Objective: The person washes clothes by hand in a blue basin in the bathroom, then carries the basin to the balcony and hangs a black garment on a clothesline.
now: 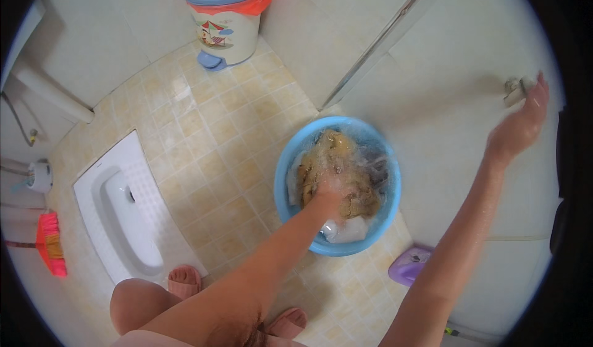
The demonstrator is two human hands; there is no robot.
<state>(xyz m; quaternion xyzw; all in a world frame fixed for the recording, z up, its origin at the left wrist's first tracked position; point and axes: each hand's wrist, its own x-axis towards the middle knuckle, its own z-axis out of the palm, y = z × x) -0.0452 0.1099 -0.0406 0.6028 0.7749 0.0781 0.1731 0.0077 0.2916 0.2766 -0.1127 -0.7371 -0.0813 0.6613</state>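
Observation:
A light-blue plastic basin (281, 180) stands on the floor before me, holding foamy water and a soaked khaki garment (359, 194). My left hand (330, 190) reaches down into it, onto the garment. Splashing water blurs the fingers, so their grip does not show. White cloth (352, 230) lies at the near side of the basin, and dark grey fabric (376, 164) is under the water on the right. Up at the right wall, my right hand (519, 127) is against a metal tap (513, 92); its fingers partly cover the handle.
A squat toilet (153, 226) is set in the tiled floor on the left. Beyond it are a pedal bin (231, 32) and a red broom (51, 245). A glass panel's metal edge (370, 50) rises behind the basin. Something purple and plastic (407, 268) sits by the right wall.

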